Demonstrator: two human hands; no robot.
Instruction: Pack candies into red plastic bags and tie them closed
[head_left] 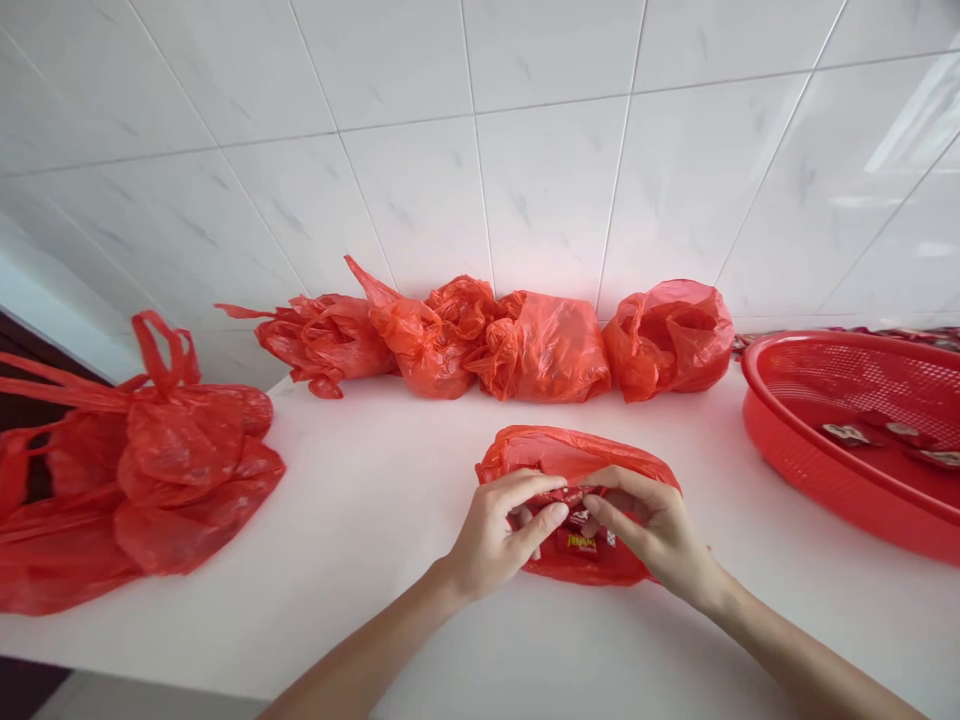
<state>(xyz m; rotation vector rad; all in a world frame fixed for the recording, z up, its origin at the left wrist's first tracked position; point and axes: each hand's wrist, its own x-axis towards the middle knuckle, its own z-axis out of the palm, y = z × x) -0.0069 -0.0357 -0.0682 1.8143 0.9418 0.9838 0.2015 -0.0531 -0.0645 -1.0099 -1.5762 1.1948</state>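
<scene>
One small dark red packet [573, 496] between the left hand [487, 540] and the right hand [671, 540]

Both hands meet over an open red bag [577, 450], each with thumb and forefinger clamped on the packet, the left at its left end and the right at its right end. The two sets of fingertips are near one another but apart. The packet sits within the bag's mouth, whose far rim rises beyond the fingers and whose near edge spreads out below them. Just under the fingertips, inside the bag, lies a packet with yellow lettering [577, 542]; the words are too small to read.

Beyond the fingers, four bunched red bags [562, 350] stand in a row on the white tabletop [360, 520], close to a pale tiled wall [405, 60]. Well to the left of the fingers, more red bags [184, 470] are heaped together, some with handle loops sticking up. To the right of the fingers, well apart from them, is a red plastic basket [840, 500] with a perforated wall; several flat packets [849, 435] lie inside. Behind its far rim runs a strip of mottled dark red material, too small to identify.
</scene>
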